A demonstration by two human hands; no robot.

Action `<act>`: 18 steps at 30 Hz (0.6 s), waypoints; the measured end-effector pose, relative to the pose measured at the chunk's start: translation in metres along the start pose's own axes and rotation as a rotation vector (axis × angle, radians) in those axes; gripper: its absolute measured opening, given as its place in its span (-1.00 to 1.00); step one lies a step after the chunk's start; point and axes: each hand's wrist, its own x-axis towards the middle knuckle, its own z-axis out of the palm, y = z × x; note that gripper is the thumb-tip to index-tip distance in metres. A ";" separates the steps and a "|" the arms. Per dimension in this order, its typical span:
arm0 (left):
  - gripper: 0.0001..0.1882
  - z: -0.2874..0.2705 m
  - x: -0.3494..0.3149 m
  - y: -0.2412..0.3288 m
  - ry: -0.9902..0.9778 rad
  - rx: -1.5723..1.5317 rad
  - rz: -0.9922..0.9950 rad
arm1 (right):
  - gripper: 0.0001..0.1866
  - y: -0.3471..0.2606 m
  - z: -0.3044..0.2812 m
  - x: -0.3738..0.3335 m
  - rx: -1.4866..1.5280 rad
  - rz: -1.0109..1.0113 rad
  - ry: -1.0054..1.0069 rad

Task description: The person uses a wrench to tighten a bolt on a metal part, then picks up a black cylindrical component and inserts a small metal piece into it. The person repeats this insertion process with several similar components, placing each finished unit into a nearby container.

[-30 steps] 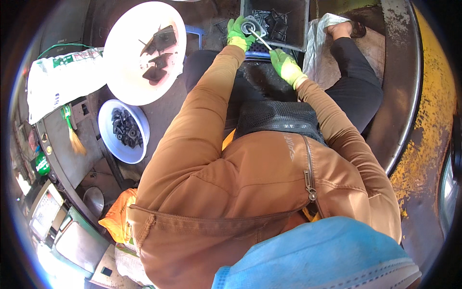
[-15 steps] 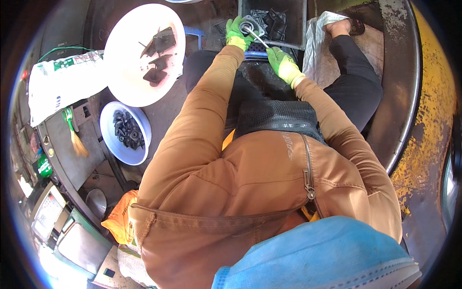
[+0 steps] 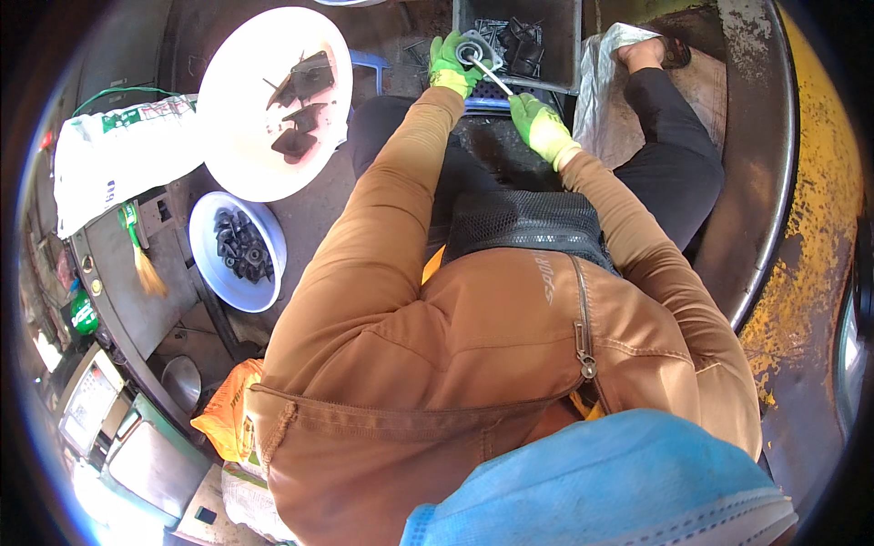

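My left hand (image 3: 450,69), in a green-and-yellow glove, is closed around a grey metal part with a round opening (image 3: 472,51). It is held up near the front of a dark bin. My right hand (image 3: 545,133), gloved alike, grips the near end of a thin, light-coloured rod-shaped tool (image 3: 495,80). The tool's far end meets the round opening; how deep it goes in I cannot tell. Beyond both hands, the grey bin (image 3: 569,56) contains loose metal rods or bolts and dark pieces.
On the left stand a large white basin (image 3: 232,136) with dark flat pieces and a smaller pale-blue basin (image 3: 204,259) full of small black parts. A white sack (image 3: 127,159) lies beyond them. A yellow, rust-worn metal surface (image 3: 810,237) runs along the right.
My right hand and the tool have shifted very slightly to the right and nearer me. My left hand still holds the metal part, almost unmoved.
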 end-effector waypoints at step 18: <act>0.00 0.002 -0.004 0.013 0.085 0.050 0.038 | -0.50 0.019 -0.005 0.007 0.174 -0.136 0.073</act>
